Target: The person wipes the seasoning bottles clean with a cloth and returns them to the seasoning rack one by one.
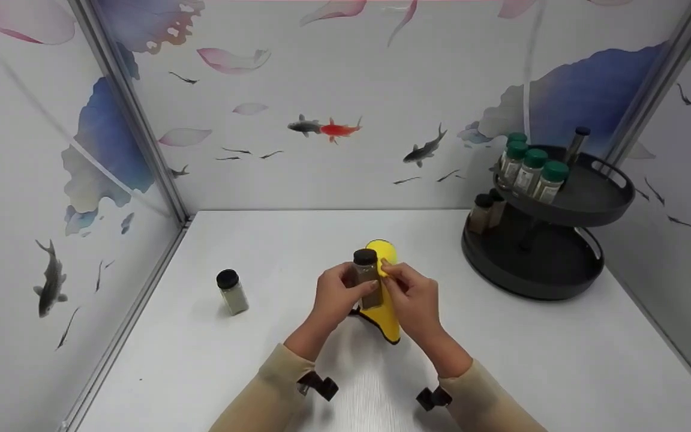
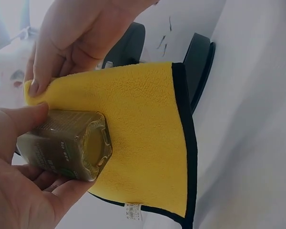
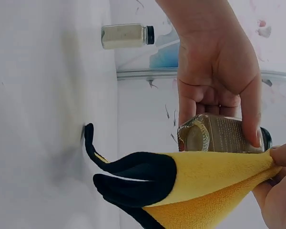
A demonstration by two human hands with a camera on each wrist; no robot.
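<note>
My left hand [image 1: 335,295] grips a square glass spice jar [image 1: 367,282] with a black cap and brownish contents, held upright above the table. Its flat base faces the left wrist view, where the jar [image 2: 62,143] lies against a yellow cloth [image 2: 143,138] with black edging and a small white tag. Thumb and fingers of my right hand [image 1: 414,295] pinch the top of that cloth beside the jar's cap. In the right wrist view the cloth [image 3: 219,174] hangs folded from the pinch, its lower edge near the table.
A second black-capped jar [image 1: 234,294] with pale contents stands on the white table [image 1: 273,240] to the left. At the back right is a dark two-tier rack [image 1: 525,282] holding several green-capped jars [image 1: 534,165] above and black-capped ones [image 1: 482,213] below. Patterned panels enclose the table.
</note>
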